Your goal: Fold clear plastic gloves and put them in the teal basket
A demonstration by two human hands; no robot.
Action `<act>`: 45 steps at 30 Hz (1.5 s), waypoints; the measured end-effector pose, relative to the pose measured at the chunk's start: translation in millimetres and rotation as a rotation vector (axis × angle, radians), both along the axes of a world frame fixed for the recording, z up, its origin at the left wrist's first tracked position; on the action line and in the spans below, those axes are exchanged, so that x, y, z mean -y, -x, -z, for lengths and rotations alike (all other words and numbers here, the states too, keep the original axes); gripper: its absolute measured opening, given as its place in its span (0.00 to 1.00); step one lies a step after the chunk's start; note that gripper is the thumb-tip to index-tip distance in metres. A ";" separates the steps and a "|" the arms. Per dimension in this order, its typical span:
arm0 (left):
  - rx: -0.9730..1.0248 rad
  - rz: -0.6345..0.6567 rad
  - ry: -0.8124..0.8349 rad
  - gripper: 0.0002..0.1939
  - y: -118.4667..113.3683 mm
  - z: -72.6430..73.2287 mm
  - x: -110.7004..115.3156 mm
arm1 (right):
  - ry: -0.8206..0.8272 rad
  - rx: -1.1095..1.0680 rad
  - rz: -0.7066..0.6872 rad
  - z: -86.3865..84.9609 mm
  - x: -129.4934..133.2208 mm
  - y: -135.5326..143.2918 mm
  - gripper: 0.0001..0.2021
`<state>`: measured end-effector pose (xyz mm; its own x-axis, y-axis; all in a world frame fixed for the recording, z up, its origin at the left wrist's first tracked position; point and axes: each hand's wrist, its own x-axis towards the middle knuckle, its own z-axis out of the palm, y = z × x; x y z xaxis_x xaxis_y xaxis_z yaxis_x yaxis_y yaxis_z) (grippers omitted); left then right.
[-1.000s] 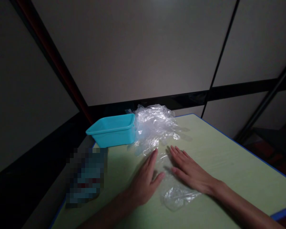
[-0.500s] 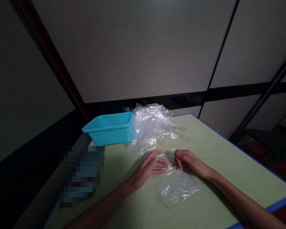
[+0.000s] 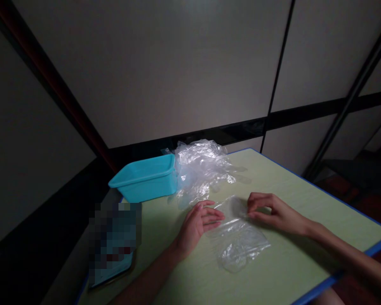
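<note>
A clear plastic bag point(image 3: 241, 237) lies flat on the pale green table point(image 3: 292, 186), with crumpled, shiny plastic at its lower end. My left hand point(image 3: 198, 222) rests at the bag's left edge, fingers spread and fingertips on the plastic. At the bag's upper right is my right hand point(image 3: 266, 209), its fingers curled and the thumb near the fingertips; whether a bit of the bag's edge is pinched there is too small to tell.
Behind the hands lies a heap of clear crumpled plastic point(image 3: 203, 169), touching a turquoise basket point(image 3: 150, 184) on its left. A blurred-out flat object point(image 3: 117, 245) lies at the table's left edge. Cabinet panels point(image 3: 178, 76) rise behind the table.
My right hand has moved right, away from my left hand, to the bag's upper right edge. My left hand's fingers lie flatter on the bag. The view has tilted slightly.
</note>
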<state>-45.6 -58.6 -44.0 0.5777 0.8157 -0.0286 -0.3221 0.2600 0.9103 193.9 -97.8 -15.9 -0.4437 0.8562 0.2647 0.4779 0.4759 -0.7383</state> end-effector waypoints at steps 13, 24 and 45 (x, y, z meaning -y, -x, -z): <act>-0.052 0.051 0.012 0.23 -1.3 3.3 -4.2 | -0.552 0.804 -0.140 14.1 47.1 -19.0 0.13; -0.034 0.065 0.005 0.24 -0.5 2.6 -3.7 | -0.528 0.760 -0.135 9.2 49.7 -11.3 0.15; -0.228 -0.100 -0.253 0.20 -2.8 5.1 10.6 | -0.259 0.339 -0.071 26.3 9.7 -9.4 0.11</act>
<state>-42.7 -69.2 -49.0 0.4970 0.8655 0.0624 -0.1151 -0.0055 0.9933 203.2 -107.5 -42.1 -0.5982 0.7448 0.2957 0.6324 0.6654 -0.3967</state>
